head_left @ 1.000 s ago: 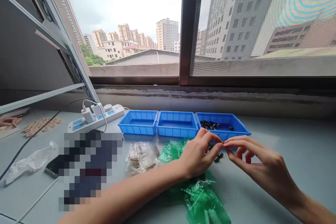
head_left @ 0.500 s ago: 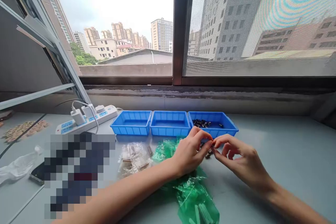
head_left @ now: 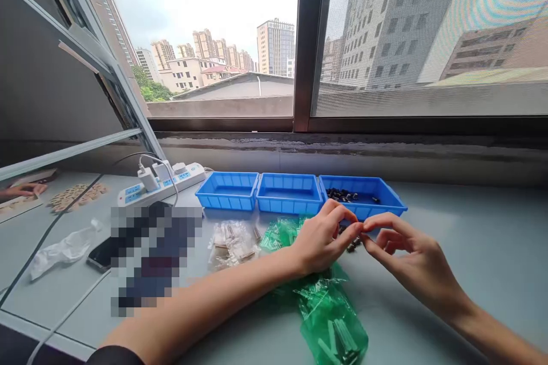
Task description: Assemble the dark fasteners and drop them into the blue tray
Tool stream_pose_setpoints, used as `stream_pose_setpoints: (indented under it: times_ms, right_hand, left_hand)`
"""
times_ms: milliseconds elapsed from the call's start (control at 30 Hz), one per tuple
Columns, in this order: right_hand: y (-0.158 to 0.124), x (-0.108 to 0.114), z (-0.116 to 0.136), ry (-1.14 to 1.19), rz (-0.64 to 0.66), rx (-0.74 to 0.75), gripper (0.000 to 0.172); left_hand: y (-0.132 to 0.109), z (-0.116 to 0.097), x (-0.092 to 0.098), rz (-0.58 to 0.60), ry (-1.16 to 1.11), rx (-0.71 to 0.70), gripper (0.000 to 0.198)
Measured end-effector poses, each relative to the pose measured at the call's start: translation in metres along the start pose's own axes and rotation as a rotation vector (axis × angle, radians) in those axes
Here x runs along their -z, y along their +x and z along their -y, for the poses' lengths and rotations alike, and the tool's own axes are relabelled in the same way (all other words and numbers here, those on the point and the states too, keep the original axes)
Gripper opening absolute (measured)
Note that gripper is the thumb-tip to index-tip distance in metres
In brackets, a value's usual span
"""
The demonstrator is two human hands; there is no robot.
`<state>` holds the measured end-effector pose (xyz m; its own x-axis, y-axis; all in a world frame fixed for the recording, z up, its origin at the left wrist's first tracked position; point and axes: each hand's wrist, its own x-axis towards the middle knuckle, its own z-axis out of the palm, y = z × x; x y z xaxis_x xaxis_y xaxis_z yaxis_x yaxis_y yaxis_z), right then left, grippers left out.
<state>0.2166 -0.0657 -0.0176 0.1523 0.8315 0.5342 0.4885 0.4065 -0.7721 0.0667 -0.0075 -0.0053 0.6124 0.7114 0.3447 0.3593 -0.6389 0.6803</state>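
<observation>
My left hand (head_left: 323, 236) and my right hand (head_left: 405, 242) meet fingertip to fingertip in front of the right blue bin (head_left: 394, 202). Both are closed in a pinch; whatever lies between the fingers is too small and covered to make out. Small dark cylindrical pieces (head_left: 354, 246) lie on the table just behind the fingers, partly hidden. Inside the right bin are many small black pieces (head_left: 342, 195). Green plastic bags (head_left: 329, 319) holding pale strips spread under and in front of my left hand.
Two more blue bins, the middle bin (head_left: 289, 205) and the left bin (head_left: 226, 201), stand in the same row. Clear bags of small parts (head_left: 233, 242) lie left of the green ones. Farther left are a power strip (head_left: 190, 179), a phone (head_left: 100, 254) and another person's hand (head_left: 28, 189).
The view has swung left, so the scene sits farther right and another person's hand shows at the left edge. My hands keep their pinch, fingertips together.
</observation>
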Motion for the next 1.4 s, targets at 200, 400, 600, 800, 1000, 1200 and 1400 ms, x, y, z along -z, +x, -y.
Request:
stream_pose_setpoints:
  times_ms: [200,400,600,800,1000,1200,1400]
  right_hand:
    - [0.002,0.003,-0.006,-0.096,-0.017,0.172,0.021]
    - [0.005,0.004,-0.004,-0.136,-0.015,0.197,0.022]
    - [0.003,0.002,0.0,-0.059,-0.018,0.097,0.016]
    - [0.0,-0.001,0.004,0.009,0.018,-0.135,0.025]
    - [0.003,-0.003,0.005,0.077,0.001,-0.244,0.026]
    - [0.014,0.004,-0.004,0.111,-0.127,-0.265,0.03]
    - [0.024,0.012,-0.008,0.168,-0.133,-0.301,0.043]
  left_hand:
    - [0.0,-0.001,-0.001,0.001,0.009,-0.009,0.017]
    - [0.0,-0.001,-0.001,0.0,0.031,-0.022,0.019]
    - [0.0,0.0,-0.002,0.007,0.033,-0.03,0.021]
    - [0.001,-0.001,0.0,0.003,0.034,0.018,0.018]
    - [0.001,-0.002,0.001,-0.029,-0.017,0.029,0.016]
    - [0.001,0.002,-0.001,-0.059,-0.095,0.039,0.028]
    - [0.002,0.0,0.0,-0.061,-0.097,0.044,0.025]
